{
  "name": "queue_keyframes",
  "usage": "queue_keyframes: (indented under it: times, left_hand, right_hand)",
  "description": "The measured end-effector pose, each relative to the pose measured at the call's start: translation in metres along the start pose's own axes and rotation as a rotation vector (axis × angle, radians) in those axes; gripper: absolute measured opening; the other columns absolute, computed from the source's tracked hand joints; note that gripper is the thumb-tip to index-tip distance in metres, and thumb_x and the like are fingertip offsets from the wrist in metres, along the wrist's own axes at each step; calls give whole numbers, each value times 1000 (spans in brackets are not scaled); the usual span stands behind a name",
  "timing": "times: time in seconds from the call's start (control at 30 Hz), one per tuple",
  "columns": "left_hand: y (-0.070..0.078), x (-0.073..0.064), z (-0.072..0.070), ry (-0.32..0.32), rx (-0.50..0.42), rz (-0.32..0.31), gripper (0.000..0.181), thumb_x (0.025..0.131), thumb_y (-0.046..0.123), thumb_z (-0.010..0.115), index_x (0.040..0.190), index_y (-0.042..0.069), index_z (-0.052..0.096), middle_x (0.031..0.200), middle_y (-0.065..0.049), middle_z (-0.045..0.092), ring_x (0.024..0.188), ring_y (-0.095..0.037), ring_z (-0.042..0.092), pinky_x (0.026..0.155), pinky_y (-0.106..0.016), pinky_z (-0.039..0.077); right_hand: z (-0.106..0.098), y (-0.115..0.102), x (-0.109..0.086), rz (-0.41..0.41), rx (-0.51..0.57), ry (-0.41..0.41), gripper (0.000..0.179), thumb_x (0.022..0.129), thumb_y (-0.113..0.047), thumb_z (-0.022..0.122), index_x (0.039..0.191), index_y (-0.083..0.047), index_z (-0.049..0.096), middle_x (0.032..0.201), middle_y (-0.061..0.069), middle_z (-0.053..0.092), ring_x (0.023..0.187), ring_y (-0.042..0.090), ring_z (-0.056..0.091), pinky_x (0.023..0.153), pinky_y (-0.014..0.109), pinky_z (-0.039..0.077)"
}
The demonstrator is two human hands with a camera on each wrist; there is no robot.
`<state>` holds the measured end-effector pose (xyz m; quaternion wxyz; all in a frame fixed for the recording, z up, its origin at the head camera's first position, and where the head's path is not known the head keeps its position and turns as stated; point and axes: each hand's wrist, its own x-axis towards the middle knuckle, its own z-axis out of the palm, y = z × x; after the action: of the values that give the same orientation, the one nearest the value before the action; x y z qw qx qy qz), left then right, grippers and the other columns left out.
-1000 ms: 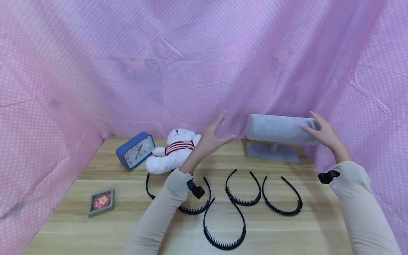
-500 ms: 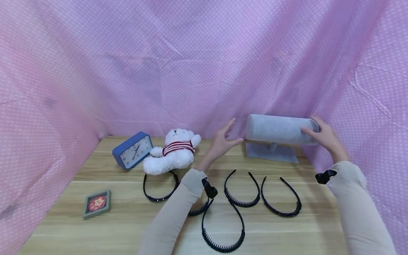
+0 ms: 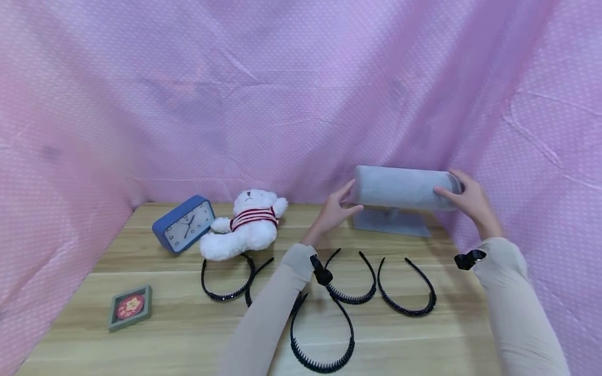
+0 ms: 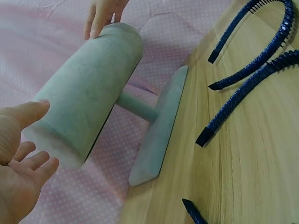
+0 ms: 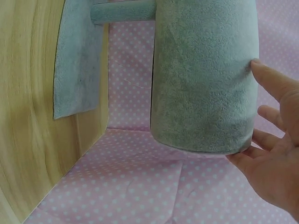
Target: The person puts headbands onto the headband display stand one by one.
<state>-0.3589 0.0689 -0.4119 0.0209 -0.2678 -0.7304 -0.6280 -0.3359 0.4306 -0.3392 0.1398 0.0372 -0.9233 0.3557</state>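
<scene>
A grey plush headband display stand (image 3: 404,188), a horizontal roll on a post and flat base, stands at the back right of the table. My right hand (image 3: 472,201) holds the roll's right end, thumb on the front and fingers at the end face, as the right wrist view shows on the roll (image 5: 205,84). At its left end my left hand (image 3: 331,214) is spread. In the left wrist view that hand (image 4: 18,172) has its thumb over the roll's edge and fingers by the end face; whether it touches, I cannot tell.
Several black toothed headbands lie in front, one nearest me (image 3: 324,368) and one at the right (image 3: 409,313). At the back left sit a white teddy bear (image 3: 256,230) and a blue clock (image 3: 183,227). A small green frame (image 3: 130,308) lies front left. Pink dotted cloth (image 3: 301,104) hangs behind.
My left hand has moved right, from beside the teddy bear to the roll's left end. My right hand has closed in on the right end. The view has shifted slightly.
</scene>
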Motion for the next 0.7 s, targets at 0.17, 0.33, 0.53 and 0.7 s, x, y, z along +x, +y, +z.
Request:
queue_keyframes:
  times: [0.17,0.33,0.53,0.7]
  left_hand:
    - [-1,-2,-6,2,-35,-10,78,92,8,75,159,18,36,163,-10,37,144,-32,47,114,-44,46]
    - [-2,-3,-16,33,-70,4,74,92,1,73,157,14,40,159,-14,43,141,-30,51,112,-40,48]
    - [-4,-9,-29,84,-80,7,67,92,0,73,152,17,49,153,-16,50,135,-29,57,107,-34,51]
    - [-6,-15,-40,129,-84,35,62,91,-1,73,148,13,54,148,-17,56,130,-30,62,103,-34,54]
  right_hand:
    - [12,-10,0,-36,-12,5,78,95,-30,73,155,2,36,162,32,27,151,52,22,124,64,18]
    - [21,-14,1,-70,-18,23,73,94,-26,75,152,3,42,162,32,26,153,50,19,124,63,16]
    - [31,-21,3,-84,-23,34,71,90,-21,79,149,3,46,162,31,29,151,51,23,124,62,19]
    - [38,-31,2,-104,-55,33,71,89,-20,81,148,1,49,161,28,33,150,52,27,123,63,22]
